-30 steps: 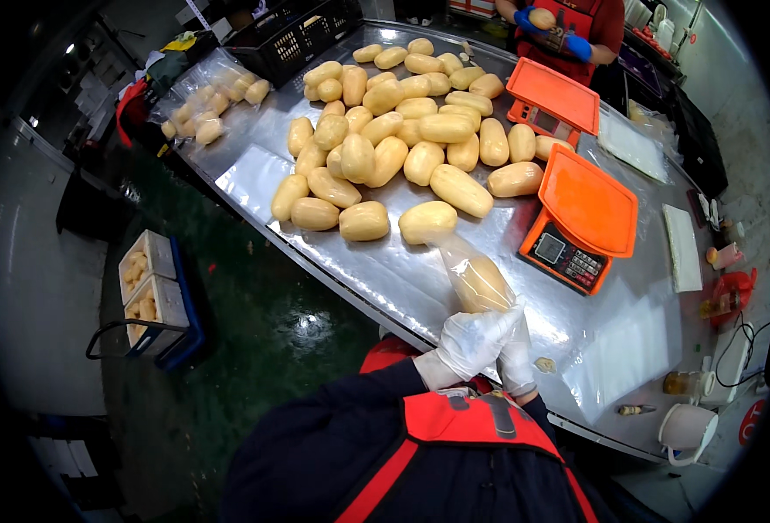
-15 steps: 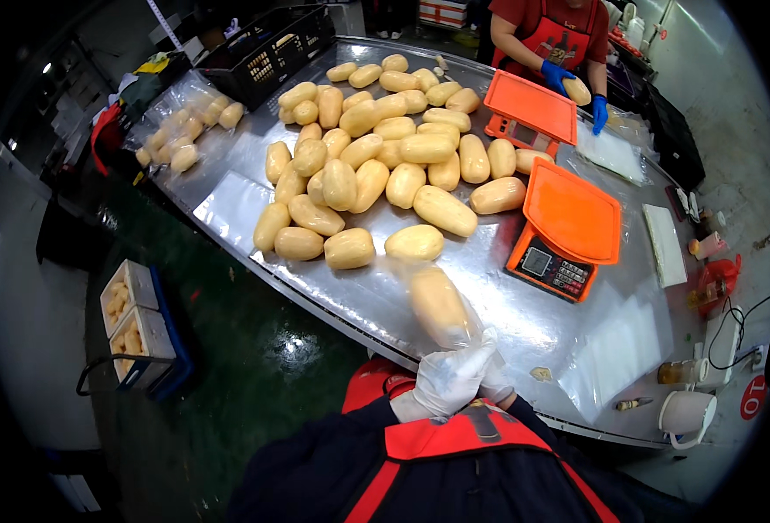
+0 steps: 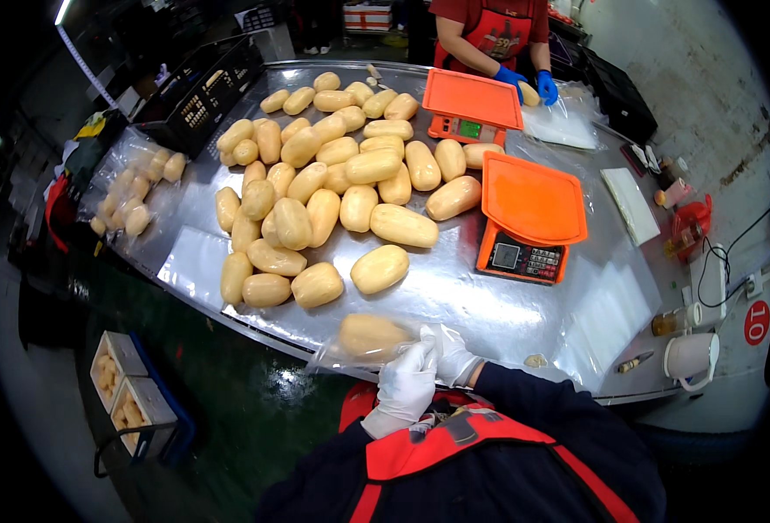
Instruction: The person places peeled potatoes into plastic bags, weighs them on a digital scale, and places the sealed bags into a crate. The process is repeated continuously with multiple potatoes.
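Observation:
A clear plastic bag (image 3: 322, 356) with one pale yellow, oblong, peeled-looking vegetable (image 3: 372, 336) inside lies at the table's near edge. My left hand (image 3: 405, 385), in a white glove, is closed on the gathered end of this bag. Close against it, my right hand (image 3: 451, 354), also gloved, grips the same bunched plastic. The fingers partly hide each other there. Just beyond the bag, a loose vegetable (image 3: 379, 268) sits apart from the big pile (image 3: 324, 209) of similar ones.
Two orange scales (image 3: 533, 205) (image 3: 472, 98) stand to the right of the pile. Flat clear bags (image 3: 607, 327) lie at the right and more (image 3: 195, 261) at the left. Bagged vegetables (image 3: 132, 196) and a black crate (image 3: 197, 91) are far left. A co-worker's blue-gloved hands (image 3: 529, 85) hold a vegetable.
My hands have turned the bagged vegetable from pointing away from me to lying leftward along the table edge. The view has shifted. The co-worker's hands have come together around a vegetable.

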`<action>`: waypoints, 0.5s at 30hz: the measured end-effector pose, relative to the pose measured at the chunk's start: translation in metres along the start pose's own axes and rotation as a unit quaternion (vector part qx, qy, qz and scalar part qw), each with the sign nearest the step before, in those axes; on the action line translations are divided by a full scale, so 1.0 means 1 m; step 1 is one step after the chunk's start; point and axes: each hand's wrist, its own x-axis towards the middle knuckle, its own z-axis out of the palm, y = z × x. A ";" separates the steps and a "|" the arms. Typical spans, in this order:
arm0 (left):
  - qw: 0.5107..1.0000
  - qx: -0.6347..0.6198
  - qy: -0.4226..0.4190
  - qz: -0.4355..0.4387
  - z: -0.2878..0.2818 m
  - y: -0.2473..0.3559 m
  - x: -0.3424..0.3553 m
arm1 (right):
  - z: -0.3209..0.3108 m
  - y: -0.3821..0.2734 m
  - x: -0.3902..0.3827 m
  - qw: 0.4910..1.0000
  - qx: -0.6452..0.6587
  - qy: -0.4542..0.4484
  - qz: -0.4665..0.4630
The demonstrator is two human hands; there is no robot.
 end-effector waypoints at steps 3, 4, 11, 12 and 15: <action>1.000 -0.006 0.009 -0.009 0.000 -0.008 0.004 | 0.011 0.004 0.002 0.979 0.203 -0.006 0.034; 1.000 -0.007 0.012 -0.006 0.000 -0.012 0.006 | 0.017 0.008 0.004 0.953 0.296 -0.011 0.061; 0.999 -0.011 0.026 -0.020 -0.017 -0.025 0.021 | 0.001 -0.039 0.015 0.994 -0.012 -0.069 -0.087; 0.999 -0.028 0.024 -0.039 -0.016 -0.026 0.020 | 0.004 -0.031 0.020 0.990 -0.054 -0.072 -0.111; 0.994 -0.062 -0.002 -0.085 -0.021 -0.024 0.021 | 0.011 -0.030 0.032 0.985 -0.118 -0.081 -0.100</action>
